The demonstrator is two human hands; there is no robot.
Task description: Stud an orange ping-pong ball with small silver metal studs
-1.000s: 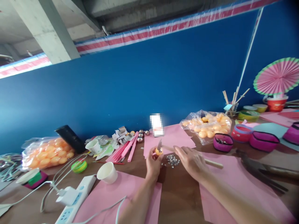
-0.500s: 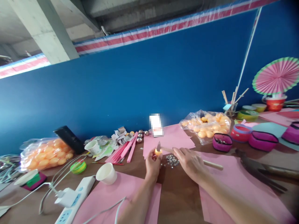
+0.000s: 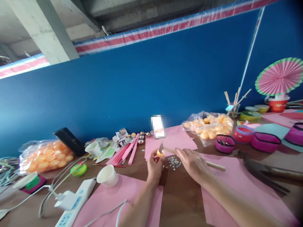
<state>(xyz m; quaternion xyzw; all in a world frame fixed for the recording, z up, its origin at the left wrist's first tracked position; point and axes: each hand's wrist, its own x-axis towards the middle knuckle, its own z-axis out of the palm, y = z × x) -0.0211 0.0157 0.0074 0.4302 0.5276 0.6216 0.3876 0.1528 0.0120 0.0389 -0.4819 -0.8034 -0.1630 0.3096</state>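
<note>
My left hand [image 3: 154,167] pinches an orange ball [image 3: 160,154], which looks like a ping-pong ball, between thumb and fingers. A grey, pointed, blade-like piece [image 3: 161,146] stands at the top of the ball; I cannot make out how it is fixed. My right hand [image 3: 193,162] is closed round a pale wooden stick [image 3: 216,166], whose far end reaches close to the ball. Whether stick and ball touch is unclear. On the brown table between the hands lies a heap of small shiny silver pieces [image 3: 174,162].
Bags of orange balls [image 3: 210,126] lie at the back right and left. A dark hammer-like tool [image 3: 258,175] rests at right. A white cup [image 3: 107,176] and power strip [image 3: 75,201] with cables are at left. Pink sheets [image 3: 220,186], strips and magenta containers [image 3: 224,144] surround my hands.
Almost nothing differs. The whole view has shifted very slightly, and both hands keep their hold on the ball and the stick.
</note>
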